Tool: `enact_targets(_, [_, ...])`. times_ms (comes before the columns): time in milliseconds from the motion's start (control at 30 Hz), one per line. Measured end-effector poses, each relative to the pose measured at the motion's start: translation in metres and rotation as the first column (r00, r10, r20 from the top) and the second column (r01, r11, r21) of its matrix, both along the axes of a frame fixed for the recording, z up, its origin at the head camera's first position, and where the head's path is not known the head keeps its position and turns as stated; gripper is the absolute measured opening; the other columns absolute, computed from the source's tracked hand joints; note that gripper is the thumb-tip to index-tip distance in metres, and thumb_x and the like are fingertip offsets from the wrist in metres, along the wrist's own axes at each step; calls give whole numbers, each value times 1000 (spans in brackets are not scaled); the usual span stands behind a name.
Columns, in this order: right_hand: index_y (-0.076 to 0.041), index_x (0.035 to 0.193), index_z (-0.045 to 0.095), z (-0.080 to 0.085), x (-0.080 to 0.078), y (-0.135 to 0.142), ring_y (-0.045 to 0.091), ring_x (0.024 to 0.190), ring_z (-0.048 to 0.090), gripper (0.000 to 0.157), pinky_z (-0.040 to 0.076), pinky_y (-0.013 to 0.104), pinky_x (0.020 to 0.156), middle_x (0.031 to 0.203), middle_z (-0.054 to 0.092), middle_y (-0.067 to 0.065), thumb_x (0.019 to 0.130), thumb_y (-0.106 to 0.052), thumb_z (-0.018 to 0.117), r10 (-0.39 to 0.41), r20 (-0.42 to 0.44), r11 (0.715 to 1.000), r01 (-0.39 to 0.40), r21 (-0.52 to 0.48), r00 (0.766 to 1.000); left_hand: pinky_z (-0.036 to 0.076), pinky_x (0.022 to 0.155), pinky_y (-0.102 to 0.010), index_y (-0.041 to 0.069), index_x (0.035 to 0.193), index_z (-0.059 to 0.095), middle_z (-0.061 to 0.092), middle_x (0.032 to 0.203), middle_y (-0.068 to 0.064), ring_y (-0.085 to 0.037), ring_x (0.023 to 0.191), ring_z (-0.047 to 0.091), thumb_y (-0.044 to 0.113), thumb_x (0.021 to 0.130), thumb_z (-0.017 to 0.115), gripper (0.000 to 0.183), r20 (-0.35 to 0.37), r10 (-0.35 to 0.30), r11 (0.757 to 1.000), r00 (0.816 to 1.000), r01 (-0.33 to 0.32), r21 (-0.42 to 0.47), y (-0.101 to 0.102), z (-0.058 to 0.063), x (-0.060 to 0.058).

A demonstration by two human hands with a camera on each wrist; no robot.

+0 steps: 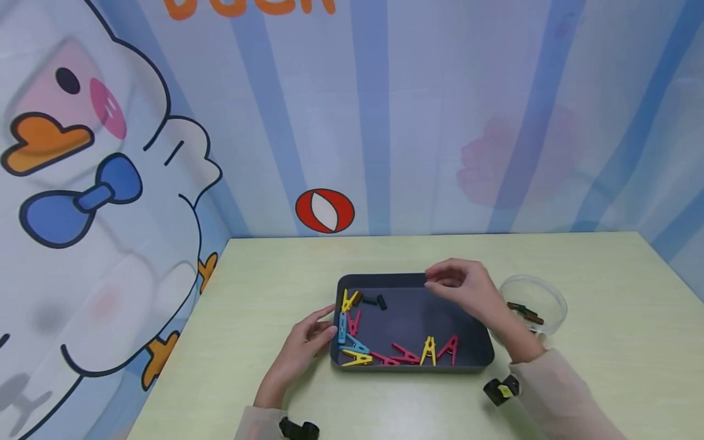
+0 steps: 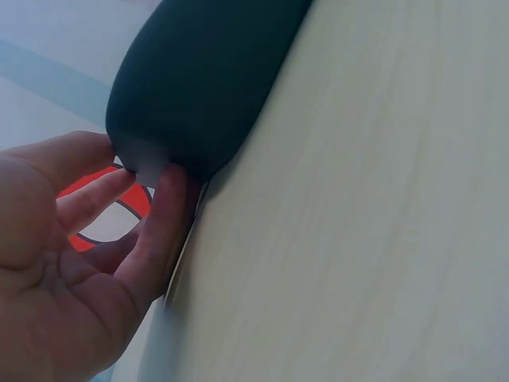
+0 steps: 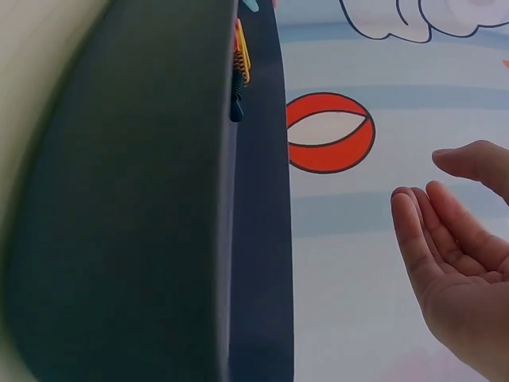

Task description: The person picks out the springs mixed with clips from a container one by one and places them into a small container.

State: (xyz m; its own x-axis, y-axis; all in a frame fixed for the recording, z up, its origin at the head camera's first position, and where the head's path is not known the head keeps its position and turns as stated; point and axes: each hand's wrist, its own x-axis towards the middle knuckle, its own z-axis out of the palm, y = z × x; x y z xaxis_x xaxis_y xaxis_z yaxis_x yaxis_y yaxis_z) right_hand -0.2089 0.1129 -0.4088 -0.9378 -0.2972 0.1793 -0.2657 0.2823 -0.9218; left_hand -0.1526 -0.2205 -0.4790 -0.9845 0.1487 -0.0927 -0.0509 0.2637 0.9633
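A dark grey tray (image 1: 412, 369) lies on the table. Along its left and front sides lie several clothespins in pink, yellow (image 1: 429, 351) and blue (image 1: 342, 328). Near its back left corner are small dark green pieces (image 1: 382, 302) and a brown ridged one (image 1: 357, 298). My left hand (image 1: 304, 345) is at the tray's left end, its fingertips against the outer wall, also in the left wrist view. Above the tray's back right part hovers my right hand (image 1: 467, 290). In the right wrist view its thumb and fingers stand apart with nothing between them.
To the right of the tray stands a clear round container (image 1: 558, 293) with several small brown and black pieces (image 1: 525, 313) in it. The pale wooden table (image 1: 616, 366) ends at the back against a printed curtain (image 1: 418, 122).
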Motion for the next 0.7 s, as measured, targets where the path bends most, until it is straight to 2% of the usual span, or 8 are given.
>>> enact_targets(267, [5, 113, 69, -8, -8, -8, 21, 92, 70, 26, 58, 29, 80, 109, 68, 23, 90, -4, 74, 61, 3, 997, -61, -55, 998, 56, 89, -39, 9, 150, 44, 58, 133, -24, -33, 115, 62, 18, 102, 59, 51, 2, -15, 999, 1000, 15, 36, -1, 0, 0])
enact_targets(700, [8, 114, 68, -21, -17, -24, 25, 93, 69, 27, 57, 27, 79, 109, 67, 29, 89, -2, 73, 101, 2, 994, -100, -45, 995, 57, 88, -39, 8, 150, 44, 57, 134, -24, -33, 115, 62, 19, 102, 59, 51, 0, -15, 1000, 1000, 15, 24, -1, -2, 0])
